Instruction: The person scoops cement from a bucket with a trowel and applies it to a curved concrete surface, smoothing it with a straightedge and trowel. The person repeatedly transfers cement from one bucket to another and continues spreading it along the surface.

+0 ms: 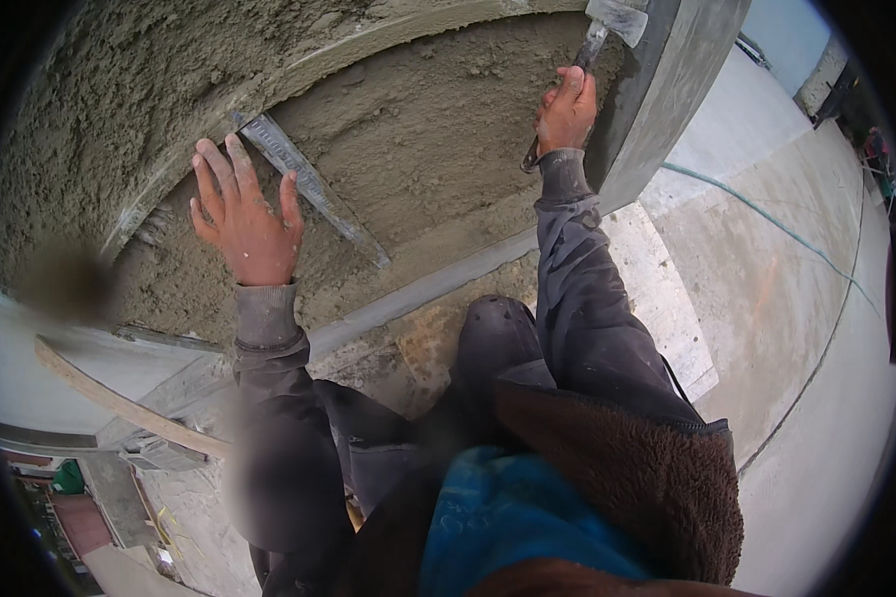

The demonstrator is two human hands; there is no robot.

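Observation:
My left hand (245, 217) has its fingers spread, with the fingertips at the lower edge of a long, mortar-smeared board (353, 45). Beside its thumb, a flat grey metal strip (314, 184) runs across the rough, damp mortar surface (433, 124). My right hand (565, 114) is wrapped around the dark handle of a hammer (617, 18) with a broad, pale, hatchet-like head. That head is up by the board's right end, close to a grey concrete post or corner edge (657, 109). Whether it touches the board, I cannot tell.
Coarse mortar (119, 109) covers the wall beyond the board. A smooth grey ledge (438, 284) borders the mortar nearer me. On the right, a thin green hose (767, 221) crosses the concrete floor (747, 289). A curved-looking wooden plank (129, 408) lies at the lower left.

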